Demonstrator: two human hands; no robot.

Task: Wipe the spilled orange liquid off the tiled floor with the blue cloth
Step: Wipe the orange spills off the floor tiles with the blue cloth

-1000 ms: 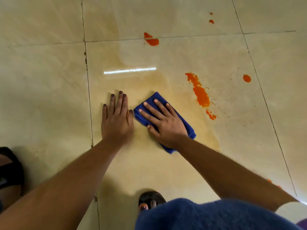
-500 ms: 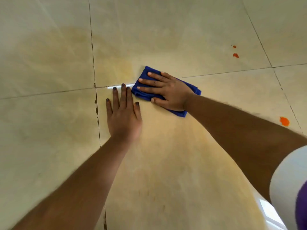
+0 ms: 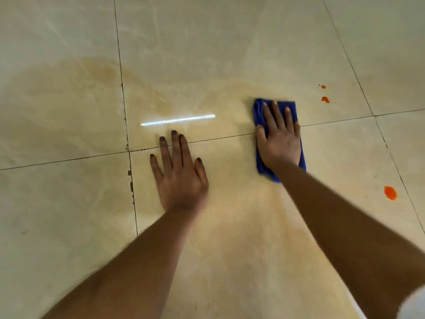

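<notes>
Item: blue cloth (image 3: 290, 110), folded into a pad, lying flat on the tiled floor (image 3: 69, 203) at about 2 o'clock from frame centre, straddling a grout line. Half a second ago it sat just beside the other hand; it now lies well apart from it, toward 3 o'clock.

Item: right hand (image 3: 279, 139), palm down, fingers spread over the cloth, pressing rather than gripping it.

Item: left hand (image 3: 180, 171), released, holding nothing, flat on the tile near centre as a brace; fingertips cross the grout line.

Item: orange liquid. Large drop (image 3: 390, 192) at 4 o'clock of the cloth, well apart. Two small spots (image 3: 325, 99) at 2 o'clock of it, near. The bright streaks seen a second ago do not appear in this view.

Item: pale yellowish film (image 3: 230, 226), spreading wide around and below both hands.

Item: white light reflection (image 3: 178, 120), at 12 o'clock of the left hand.

Assessment: the sweep carries the cloth toward the remaining drops. Bulk seemingly lifted; spots and film remain, so the task is judged partly done.
</notes>
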